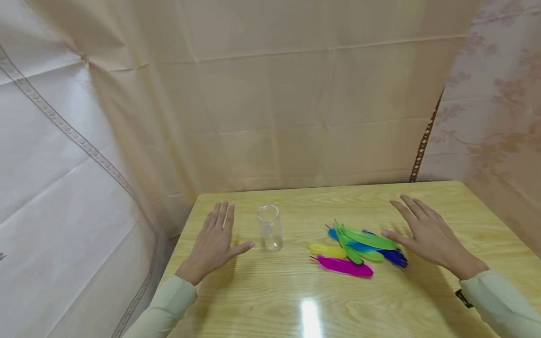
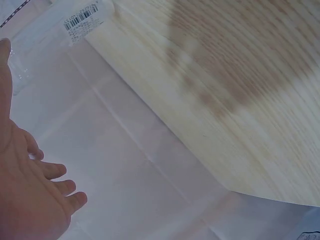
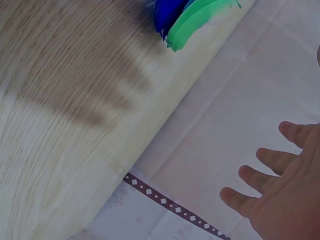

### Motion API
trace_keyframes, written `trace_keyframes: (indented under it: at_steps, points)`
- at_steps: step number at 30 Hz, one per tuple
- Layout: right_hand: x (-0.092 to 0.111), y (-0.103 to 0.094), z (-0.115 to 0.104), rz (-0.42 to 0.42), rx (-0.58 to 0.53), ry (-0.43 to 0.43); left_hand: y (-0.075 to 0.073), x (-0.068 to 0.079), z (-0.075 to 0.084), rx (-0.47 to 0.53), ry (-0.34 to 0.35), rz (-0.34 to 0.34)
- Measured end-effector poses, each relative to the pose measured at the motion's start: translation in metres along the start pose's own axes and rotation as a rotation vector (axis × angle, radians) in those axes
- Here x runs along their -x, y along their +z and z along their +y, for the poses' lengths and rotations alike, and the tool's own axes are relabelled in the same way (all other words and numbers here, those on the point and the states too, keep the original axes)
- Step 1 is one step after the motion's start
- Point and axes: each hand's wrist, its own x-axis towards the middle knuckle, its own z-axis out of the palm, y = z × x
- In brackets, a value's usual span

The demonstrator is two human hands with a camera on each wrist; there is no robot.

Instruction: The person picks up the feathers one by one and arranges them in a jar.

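Feathers (image 1: 372, 240) of several colours lie on the worktop (image 1: 253, 303) in a loose, overlapping heap, to the right of a transparent glass (image 1: 270, 230). On the near side of the heap is a magenta feather (image 1: 344, 266); a yellow feather (image 1: 326, 251) lies between it and the green ones, and a dark blue feather (image 1: 394, 257) reaches out at the right end. Several of the quill ends point toward the side of the glass. The glass stands upright with its mouth upward, and no feather is in it. In the left wrist view, its label (image 2: 82, 21) with a barcode can be seen.

The left hand (image 1: 214, 246) is held beside the glass, its thumb directed to it but apart. The right hand (image 1: 431, 238) is at the other side, with its thumb just by the green feathers; whether the thumb touches them, I cannot tell. Both hands throw shadows on the worktop. Each grip is wide, with the fingers extended, and holds nothing.

I judge that this is a moment of readiness, in which no feather is grasped. To take one, the right grip would need to become narrow and pinch a single quill or edge gently, because the feathers overlap and a neighbour could be pulled along. The glass seems light and rather tall, so the left grip could usefully steady it; a careless push might tip it.
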Motion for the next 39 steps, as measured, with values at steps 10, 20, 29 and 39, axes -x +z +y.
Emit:
trace_keyframes:
  at_steps: [10, 20, 29, 39]
  points:
    - [0.004, 0.012, -0.007, -0.037, -0.015, 0.016, 0.003, 0.003, -0.002, 0.110, -0.018, 0.026]
    - [0.009, 0.017, -0.006, -0.065, -0.057, 0.067, 0.005, -0.006, 0.002, 0.648, -0.189, 0.053]
    - [0.015, 0.024, -0.005, -0.066, -0.092, 0.075, 0.016, -0.018, 0.011, 0.864, -0.230, 0.052]
    - [0.015, 0.033, -0.007, -0.069, -0.077, 0.062, 0.021, -0.035, 0.024, 0.983, -0.207, 0.088]
